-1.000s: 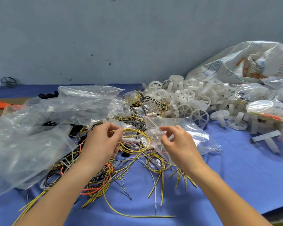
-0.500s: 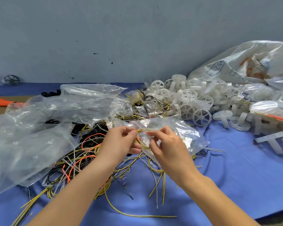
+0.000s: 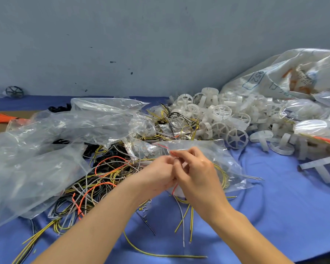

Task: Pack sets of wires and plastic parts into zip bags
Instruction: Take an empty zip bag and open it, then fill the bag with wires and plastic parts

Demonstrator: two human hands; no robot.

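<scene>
1. Head view, change: a second ago the hands are apart, the left hand (image 3: pixel 160 174) holding a yellow wire loop (image 3: pixel 222 173) and the right hand (image 3: pixel 196 174) pinching the mouth of the zip bag (image 3: pixel 213 153). Half a second ago the loop is at the mouth. Now the hands touch, and the loop shows through the bag's film to the right of the right hand.
2. Head view, meaning: the loop appears to be inside the bag. This bag therefore probably has its wire, and the step in hand is likely at the mouth, either sealing it or holding it open for a plastic part. No plastic part can be made out inside.
3. Head view, hands: both have curled fingers. The right fingertips pinch the bag's mouth at the red zip strip (image 3: pixel 163 146). The left fingers close on the same edge, pressed against the right hand; its exact grip is partly hidden.
4. Head view, the bag: clear, crinkled and limp, it lies at centre on the blue cloth (image 3: pixel 274 206). Its far corner is near the white wheels (image 3: pixel 221 113), and it lies just right of the loose wire pile (image 3: pixel 103 180).
5. Head view, supplies: large clear bags (image 3: pixel 46 149) lie to the left, and T-shaped parts (image 3: pixel 320 166) to the right.
</scene>
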